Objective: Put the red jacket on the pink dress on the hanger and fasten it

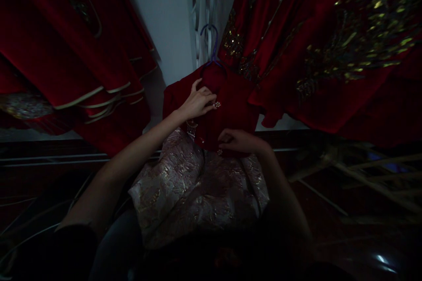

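Observation:
A small red jacket [239, 96] hangs in front of me on a purple hanger [214, 44]. My left hand [198, 100] is on its upper front, thumb and finger closed at a flower-shaped beaded button [216, 105]; one finger is raised. Lower on the right side, my right hand [240, 140] is closed, fingertips pinched against the jacket's front. Whatever they grip is too dark to make out. Just below them is another flower-shaped ornament [220, 152]. A beaded tassel [191, 128] dangles under my left wrist. Beneath the jacket spreads a pale, shiny brocade skirt [184, 175].
Red garments with pale piping [108, 66] hang at the left. On the right hangs a red garment with gold sequins [362, 35]. A white metal rack [209, 4] stands behind the hanger. Blurred wooden bars [365, 175] lie at the lower right, above a dark floor.

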{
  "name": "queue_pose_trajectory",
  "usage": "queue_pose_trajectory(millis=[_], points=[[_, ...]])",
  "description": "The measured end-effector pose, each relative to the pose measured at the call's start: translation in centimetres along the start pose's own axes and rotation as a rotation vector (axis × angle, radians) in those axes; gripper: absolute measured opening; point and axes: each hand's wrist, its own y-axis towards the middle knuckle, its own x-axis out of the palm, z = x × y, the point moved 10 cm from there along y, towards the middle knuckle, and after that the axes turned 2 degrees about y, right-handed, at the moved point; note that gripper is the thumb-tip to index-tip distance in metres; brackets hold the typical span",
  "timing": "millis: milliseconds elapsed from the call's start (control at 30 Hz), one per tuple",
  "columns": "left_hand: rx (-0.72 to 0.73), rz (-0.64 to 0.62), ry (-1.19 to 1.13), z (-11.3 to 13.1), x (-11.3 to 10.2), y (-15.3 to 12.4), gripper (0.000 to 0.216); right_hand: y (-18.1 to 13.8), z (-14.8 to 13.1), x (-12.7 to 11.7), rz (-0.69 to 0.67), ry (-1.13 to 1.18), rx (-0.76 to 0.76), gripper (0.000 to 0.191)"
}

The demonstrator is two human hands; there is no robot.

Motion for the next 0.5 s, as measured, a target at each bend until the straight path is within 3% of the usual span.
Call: queue_pose_trajectory(millis=[100, 200, 267, 367, 500], points=[[-0.042, -0.006, -0.138, -0.6, 0.1, 0.3, 0.009, 1.2, -3.5, -5.5, 0.358, -0.023, -0.139, 0.028], [0.023, -0.039, -0.162, -0.5, 0.8, 0.7, 0.013, 3.4, -5.4, -10.2, 0.728, -0.005, -0.178, 0.038], [0.083, -0.075, -0.068, -0.3, 1.4, 0.8, 0.017, 6.1, -5.9, -11.2, 0.779, 0.071, -0.165, 0.053], [0.021, -0.165, 0.141, -1.2, 2.5, 0.6, 0.021, 9.6, -5.1, -11.2, 0.783, 0.087, 0.029, 0.069], [-0.210, -0.343, 0.428, -4.4, 3.0, -1.2, 0.025, 8.6, -3.5, -11.2, 0.924, -0.120, 0.279, 0.082]])
